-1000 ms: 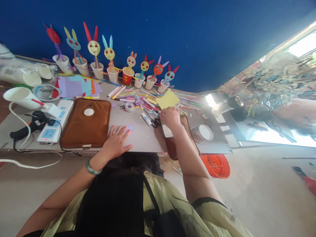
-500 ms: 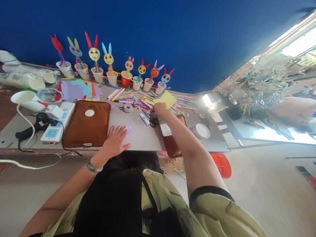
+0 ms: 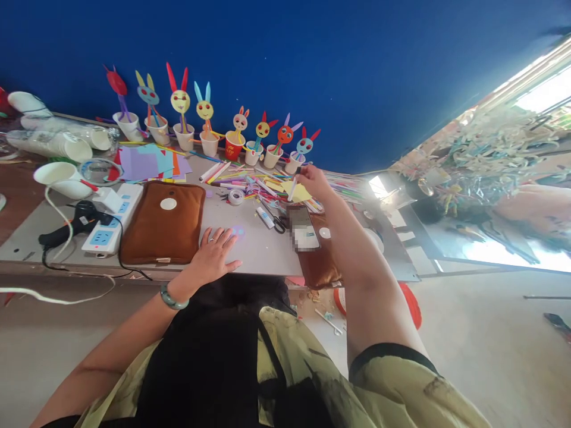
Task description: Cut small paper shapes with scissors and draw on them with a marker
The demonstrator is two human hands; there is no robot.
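My left hand (image 3: 215,254) lies flat on the grey table, fingers spread, beside a brown cushion-like pouch (image 3: 163,223). Small pale blue-purple discs (image 3: 239,232) sit by its fingertips. My right hand (image 3: 313,180) is closed around a slim white marker (image 3: 292,189) with a dark end, held tilted above a yellow paper sheet (image 3: 300,191). Below that hand, a phone (image 3: 305,229) rests on a second brown pouch (image 3: 319,261). Black-handled scissors (image 3: 279,224) and a small white-and-blue box (image 3: 265,218) lie left of the phone.
Rabbit-faced figures stand in paper cups (image 3: 209,144) along the blue wall. Coloured paper sheets (image 3: 143,163), a roll of tape (image 3: 235,197) and many coloured sticks lie in front. At the left are a power strip (image 3: 109,223), a black glue gun (image 3: 66,229) and cables.
My right hand has lifted up and right from the pile of sticks and now holds the white marker. The yellow sheet lies lower. My left hand stays flat on the table.
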